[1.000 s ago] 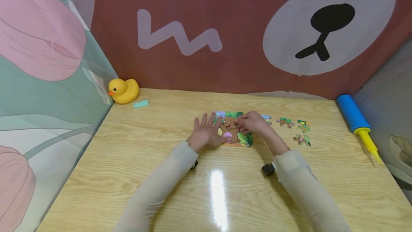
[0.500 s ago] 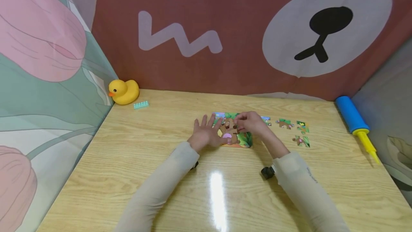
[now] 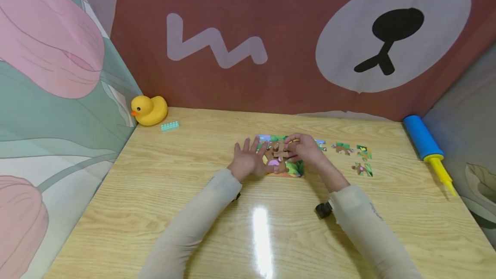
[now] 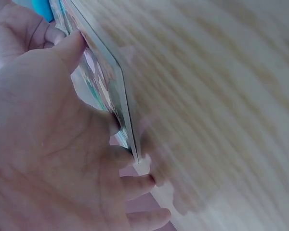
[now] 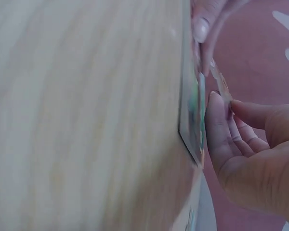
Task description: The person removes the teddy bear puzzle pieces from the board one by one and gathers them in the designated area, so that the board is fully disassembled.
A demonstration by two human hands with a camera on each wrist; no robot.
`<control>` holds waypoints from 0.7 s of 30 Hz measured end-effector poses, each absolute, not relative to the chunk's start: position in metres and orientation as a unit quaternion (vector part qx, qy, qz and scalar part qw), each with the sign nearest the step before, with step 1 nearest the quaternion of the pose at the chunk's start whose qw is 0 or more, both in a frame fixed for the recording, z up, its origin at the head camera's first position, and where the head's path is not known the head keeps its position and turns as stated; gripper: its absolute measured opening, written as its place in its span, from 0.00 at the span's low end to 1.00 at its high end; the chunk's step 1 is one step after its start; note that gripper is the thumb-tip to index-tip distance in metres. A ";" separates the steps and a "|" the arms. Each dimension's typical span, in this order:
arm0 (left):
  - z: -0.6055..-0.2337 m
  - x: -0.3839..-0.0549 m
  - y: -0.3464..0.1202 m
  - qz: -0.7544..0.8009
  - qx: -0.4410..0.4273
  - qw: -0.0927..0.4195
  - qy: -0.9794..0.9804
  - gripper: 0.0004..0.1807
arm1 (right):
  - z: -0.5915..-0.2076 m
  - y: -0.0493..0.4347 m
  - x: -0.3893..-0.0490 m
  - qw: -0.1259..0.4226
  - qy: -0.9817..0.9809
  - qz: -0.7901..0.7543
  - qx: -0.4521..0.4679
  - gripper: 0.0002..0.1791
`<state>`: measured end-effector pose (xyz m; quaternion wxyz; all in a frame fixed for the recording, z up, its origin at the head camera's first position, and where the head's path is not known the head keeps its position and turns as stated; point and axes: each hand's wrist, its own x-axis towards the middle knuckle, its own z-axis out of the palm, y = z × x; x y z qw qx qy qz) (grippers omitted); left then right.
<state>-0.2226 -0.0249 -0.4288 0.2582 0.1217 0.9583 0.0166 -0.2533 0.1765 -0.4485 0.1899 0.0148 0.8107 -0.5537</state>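
Note:
A jigsaw puzzle [image 3: 296, 168] with a brown bear picture lies flat on the wooden table. Over its left part spreads my left hand [image 3: 248, 162], fingers apart and straight; in the left wrist view the thumb and some fingertips [image 4: 77, 41] touch the puzzle's edge and face. My right hand [image 3: 304, 147] is above the puzzle's right side and pinches a brown puzzle piece [image 3: 280, 154] between thumb and fingers. The right wrist view shows this piece [image 5: 223, 86] tilted, raised off the puzzle surface. Parts of the bear picture are hidden behind both hands.
Several loose puzzle pieces [image 3: 342, 148] lie right of the puzzle. A yellow rubber duck [image 3: 149, 110] and a mint toy brick [image 3: 169, 126] sit at the back left. By the right edge of the table [image 3: 217, 244] lies a blue and yellow pump [image 3: 424, 143].
The puzzle piece has turned in the right hand's fingers and shows more plainly over the bear picture. Those fingers have parted slightly. My left hand has stayed in place.

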 end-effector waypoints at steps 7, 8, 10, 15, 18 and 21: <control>-0.432 -0.224 -0.025 0.015 0.120 0.254 0.960 0.50 | -0.441 0.210 -0.251 0.177 0.793 -0.582 0.019 0.19; -0.432 -0.224 -0.025 0.014 0.121 0.255 0.959 0.50 | -0.440 0.216 -0.250 0.178 0.792 -0.584 0.021 0.20; -0.432 -0.223 -0.024 0.015 0.122 0.254 0.959 0.50 | -0.439 0.227 -0.247 0.176 0.790 -0.587 0.024 0.23; -0.433 -0.223 -0.024 0.014 0.122 0.251 0.960 0.50 | -0.438 0.259 -0.238 0.167 0.796 -0.581 0.029 0.25; -0.433 -0.224 -0.024 0.016 0.121 0.249 0.961 0.50 | -0.438 0.277 -0.233 0.163 0.799 -0.578 0.034 0.24; -0.433 -0.224 -0.024 0.015 0.121 0.247 0.961 0.50 | -0.438 0.293 -0.227 0.166 0.795 -0.582 0.043 0.25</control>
